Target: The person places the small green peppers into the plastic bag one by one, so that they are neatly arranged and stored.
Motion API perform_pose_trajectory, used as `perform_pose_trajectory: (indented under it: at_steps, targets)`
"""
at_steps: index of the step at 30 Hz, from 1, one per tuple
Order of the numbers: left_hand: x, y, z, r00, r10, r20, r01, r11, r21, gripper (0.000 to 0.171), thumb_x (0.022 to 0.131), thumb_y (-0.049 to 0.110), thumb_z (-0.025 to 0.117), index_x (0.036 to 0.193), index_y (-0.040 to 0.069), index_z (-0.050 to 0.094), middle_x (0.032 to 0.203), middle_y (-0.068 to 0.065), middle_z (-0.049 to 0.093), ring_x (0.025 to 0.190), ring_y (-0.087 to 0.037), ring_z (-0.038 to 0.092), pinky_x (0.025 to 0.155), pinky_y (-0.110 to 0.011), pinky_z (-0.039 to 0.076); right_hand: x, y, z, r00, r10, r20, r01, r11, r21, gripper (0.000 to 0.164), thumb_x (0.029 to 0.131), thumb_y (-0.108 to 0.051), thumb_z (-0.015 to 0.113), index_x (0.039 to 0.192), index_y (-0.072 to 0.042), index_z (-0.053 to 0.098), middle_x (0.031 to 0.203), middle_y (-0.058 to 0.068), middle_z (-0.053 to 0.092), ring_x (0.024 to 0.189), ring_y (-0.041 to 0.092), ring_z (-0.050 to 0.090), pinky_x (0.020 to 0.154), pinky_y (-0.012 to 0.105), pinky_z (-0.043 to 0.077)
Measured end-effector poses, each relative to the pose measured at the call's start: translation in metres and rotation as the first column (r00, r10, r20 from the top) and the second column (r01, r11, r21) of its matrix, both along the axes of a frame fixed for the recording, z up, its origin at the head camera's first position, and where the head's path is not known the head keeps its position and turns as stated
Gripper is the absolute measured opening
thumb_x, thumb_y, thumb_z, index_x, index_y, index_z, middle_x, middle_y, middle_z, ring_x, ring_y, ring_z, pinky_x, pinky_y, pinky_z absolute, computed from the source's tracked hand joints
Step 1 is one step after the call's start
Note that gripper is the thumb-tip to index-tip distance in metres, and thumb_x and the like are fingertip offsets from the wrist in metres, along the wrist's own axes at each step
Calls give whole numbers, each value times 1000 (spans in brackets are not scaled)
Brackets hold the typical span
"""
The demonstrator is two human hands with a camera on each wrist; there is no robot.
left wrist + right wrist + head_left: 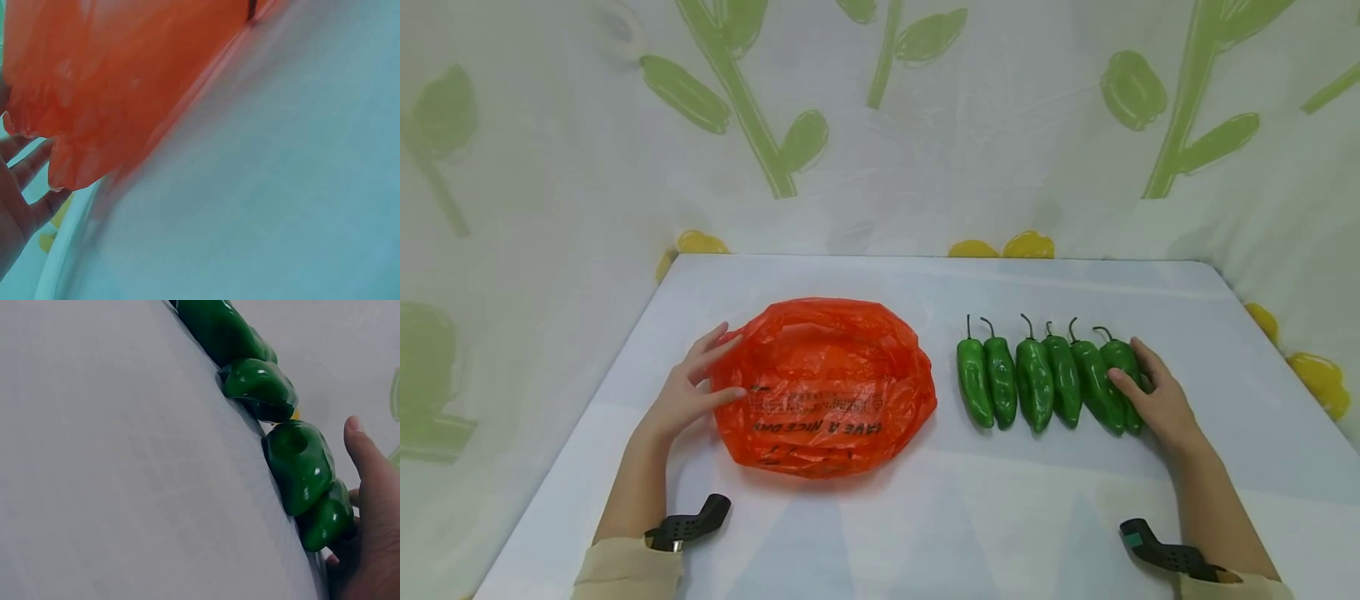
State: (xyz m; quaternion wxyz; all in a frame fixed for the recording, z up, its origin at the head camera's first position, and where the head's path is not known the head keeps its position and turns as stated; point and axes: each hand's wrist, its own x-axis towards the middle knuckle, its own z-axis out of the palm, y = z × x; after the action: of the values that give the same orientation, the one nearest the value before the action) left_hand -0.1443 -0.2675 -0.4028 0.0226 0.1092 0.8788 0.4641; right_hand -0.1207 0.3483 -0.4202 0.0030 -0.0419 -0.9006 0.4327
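A red plastic bag (820, 358) with dark printed lettering lies spread out left of the middle of the white table. My left hand (688, 392) is at the bag's left edge, fingers spread and fairly straight, with fingertips overlapping the plastic. In the left wrist view, the fingers (31, 165) reach up to the bag's crumpled rim. Several glossy green peppers (1033, 383) with curved stems lie side by side to the right. At the rightmost pepper (1120, 358) is my right hand (1161, 408), its thumb extended over the pepper and its other fingers along the far side, partly hidden.
The white table (880, 542) ends at a back edge against a pale curtain (985, 150) printed with green leaves. Yellow printed shapes (1028, 245) show just beyond the table edge. Each wrist wears a black camera mount (692, 523).
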Motion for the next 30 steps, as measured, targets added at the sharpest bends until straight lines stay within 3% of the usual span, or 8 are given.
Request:
perform_pose_trajectory:
  at_steps: [8,16,18,20,23,25,27,30]
  targets:
    - [4,-2,-4,999,-1,54,0,1000,25,74,82,22,73,147,21,36,154,-9,25,136,-37,28,93,-60,44,1,0,0,999,-29,-24,29,1000,-2,74,98,-40,46,152,-6,7,152,32,12,138,52,8,109,66,8]
    - [6,-3,-6,998,21,56,-22,999,23,77,81,23,74,147,21,35,153,-11,28,140,-35,21,103,-65,30,1,-1,1,997,-78,-28,78,997,-15,74,97,-40,48,151,-4,13,151,30,17,138,50,13,110,62,11]
    - [6,-2,-6,999,30,36,-32,998,58,75,81,19,74,146,21,37,154,-8,28,141,-31,21,105,-58,32,1,-1,0,996,-90,-21,90,996,-12,74,97,-41,48,151,-4,13,151,30,18,138,50,13,110,62,12]
    - [6,-1,-6,1000,29,-2,-29,993,111,70,82,14,73,144,18,41,154,-7,27,142,-25,22,106,-43,38,1,-2,0,995,-101,-16,101,995,-8,74,97,-41,48,151,-4,13,151,31,18,138,50,14,110,63,13]
    - [6,-2,-7,999,15,-51,-6,985,174,59,83,7,70,138,10,49,154,-5,28,141,-16,22,99,-18,39,0,-2,0,994,-107,-15,107,994,-5,74,97,-41,48,151,-3,13,150,31,18,138,50,15,110,63,13]
    - [6,-2,-8,998,9,-57,1,985,175,53,84,8,70,134,7,53,154,-4,27,141,-15,23,95,-11,39,-1,-1,0,994,-108,-22,108,994,-1,74,97,-41,48,150,-3,14,150,31,19,137,50,15,110,63,14]
    - [5,-2,-9,999,6,-42,0,988,152,51,84,11,70,133,7,55,154,-2,27,141,-17,22,98,-19,41,-1,-1,0,993,-116,-29,117,993,6,73,97,-41,48,150,-3,15,150,31,21,137,51,18,110,63,15]
    - [6,-2,-10,1000,11,-7,-10,995,100,58,83,16,71,137,11,50,154,-4,27,141,-27,21,104,-44,40,-1,-2,0,989,-138,-44,139,990,25,73,96,-40,50,150,-3,18,148,31,25,134,51,24,109,62,20]
